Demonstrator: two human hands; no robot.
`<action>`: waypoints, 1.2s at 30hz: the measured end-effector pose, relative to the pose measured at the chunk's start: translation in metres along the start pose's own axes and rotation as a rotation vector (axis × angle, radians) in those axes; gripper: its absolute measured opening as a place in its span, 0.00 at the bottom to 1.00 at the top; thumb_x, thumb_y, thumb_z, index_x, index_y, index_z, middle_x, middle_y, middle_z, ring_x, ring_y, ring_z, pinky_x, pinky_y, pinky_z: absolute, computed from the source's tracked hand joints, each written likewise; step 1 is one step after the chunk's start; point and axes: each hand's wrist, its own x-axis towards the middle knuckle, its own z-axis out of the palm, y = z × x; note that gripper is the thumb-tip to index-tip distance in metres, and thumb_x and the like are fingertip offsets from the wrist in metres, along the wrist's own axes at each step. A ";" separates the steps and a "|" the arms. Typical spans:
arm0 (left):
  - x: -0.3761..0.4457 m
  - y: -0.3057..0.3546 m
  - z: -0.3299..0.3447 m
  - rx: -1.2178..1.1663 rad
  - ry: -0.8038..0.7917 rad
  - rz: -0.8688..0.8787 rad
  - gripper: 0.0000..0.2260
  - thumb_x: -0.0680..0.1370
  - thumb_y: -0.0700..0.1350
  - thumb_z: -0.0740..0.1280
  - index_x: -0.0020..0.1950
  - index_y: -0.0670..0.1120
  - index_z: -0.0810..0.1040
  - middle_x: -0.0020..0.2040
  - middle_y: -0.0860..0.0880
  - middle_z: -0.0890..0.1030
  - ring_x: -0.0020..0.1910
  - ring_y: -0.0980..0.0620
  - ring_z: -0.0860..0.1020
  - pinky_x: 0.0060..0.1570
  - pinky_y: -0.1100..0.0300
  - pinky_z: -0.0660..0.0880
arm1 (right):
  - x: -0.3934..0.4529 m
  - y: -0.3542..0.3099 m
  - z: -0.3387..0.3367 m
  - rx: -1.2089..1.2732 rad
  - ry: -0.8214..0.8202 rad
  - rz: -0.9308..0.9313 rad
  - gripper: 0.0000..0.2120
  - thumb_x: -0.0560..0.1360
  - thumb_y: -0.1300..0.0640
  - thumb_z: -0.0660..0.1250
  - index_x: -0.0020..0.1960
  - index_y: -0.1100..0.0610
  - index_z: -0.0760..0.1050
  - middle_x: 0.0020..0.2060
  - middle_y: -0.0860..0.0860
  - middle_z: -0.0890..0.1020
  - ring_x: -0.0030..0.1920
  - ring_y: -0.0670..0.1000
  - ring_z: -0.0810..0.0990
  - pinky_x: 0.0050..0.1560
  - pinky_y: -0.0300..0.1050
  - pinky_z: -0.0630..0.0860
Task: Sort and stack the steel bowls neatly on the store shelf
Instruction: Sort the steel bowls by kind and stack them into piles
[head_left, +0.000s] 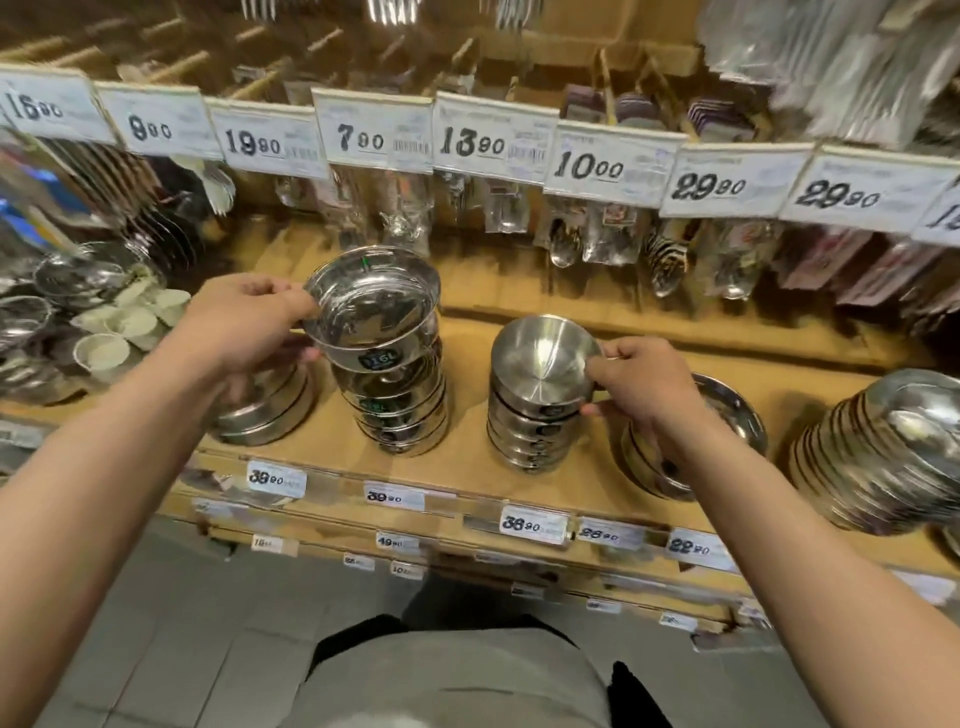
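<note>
Two stacks of steel bowls stand on the wooden shelf (519, 493). My left hand (244, 325) grips the rim of the top bowl (371, 306) of the taller, wider stack (400, 410); that bowl carries a dark label. My right hand (639, 384) pinches the rim of the top bowl (543, 358) of the shorter stack (530, 436) to its right. A low pile of steel bowls (265, 415) sits partly hidden under my left hand. A stack of shallow steel bowls (722, 410) lies behind my right wrist.
A leaning stack of steel plates (883, 452) is at the far right. Strainers and pale cups (98, 322) crowd the left end. Packaged cutlery (571, 234) hangs behind under price tags (374, 130). Price labels line the shelf's front edge (535, 522); tiled floor lies below.
</note>
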 end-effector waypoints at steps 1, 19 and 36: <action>0.000 -0.001 0.000 -0.010 -0.006 -0.018 0.04 0.75 0.38 0.73 0.43 0.46 0.82 0.36 0.43 0.86 0.27 0.50 0.83 0.26 0.63 0.80 | 0.000 0.001 -0.001 0.004 -0.001 0.000 0.04 0.76 0.63 0.70 0.47 0.60 0.84 0.42 0.56 0.87 0.34 0.54 0.86 0.48 0.60 0.85; 0.008 0.009 0.007 0.060 0.054 -0.027 0.02 0.77 0.37 0.70 0.46 0.41 0.82 0.39 0.43 0.83 0.29 0.51 0.79 0.27 0.62 0.78 | -0.028 -0.052 -0.017 -0.133 0.045 -0.247 0.10 0.78 0.54 0.67 0.41 0.56 0.81 0.31 0.51 0.82 0.41 0.56 0.84 0.53 0.62 0.82; 0.040 -0.023 0.005 0.086 -0.107 0.006 0.06 0.76 0.37 0.72 0.41 0.44 0.83 0.36 0.40 0.86 0.32 0.44 0.83 0.40 0.41 0.84 | -0.045 -0.064 0.115 -0.024 -0.259 -0.089 0.11 0.79 0.58 0.67 0.40 0.47 0.83 0.36 0.40 0.85 0.38 0.40 0.86 0.48 0.47 0.86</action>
